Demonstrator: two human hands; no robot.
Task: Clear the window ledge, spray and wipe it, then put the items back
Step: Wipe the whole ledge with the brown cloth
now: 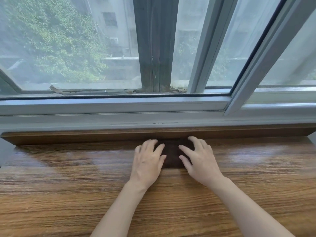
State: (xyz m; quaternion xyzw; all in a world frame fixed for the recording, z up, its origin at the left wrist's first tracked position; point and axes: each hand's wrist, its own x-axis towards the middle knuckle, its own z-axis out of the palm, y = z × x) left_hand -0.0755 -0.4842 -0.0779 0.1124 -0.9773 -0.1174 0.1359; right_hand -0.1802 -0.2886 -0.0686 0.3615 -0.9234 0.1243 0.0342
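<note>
Glossy wooden window ledge [68, 168] carries no items, so wiping seems underway: left hand [147, 161] and right hand [199, 161] press spread-fingered on a dark cloth [171, 155]; returning items remains.

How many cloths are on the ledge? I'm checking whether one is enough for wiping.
1: a dark brown cloth at the back of the wooden ledge, pressed flat under the left hand and right hand.

Two bare forearms, grips unadorned, sleeveless.
</note>
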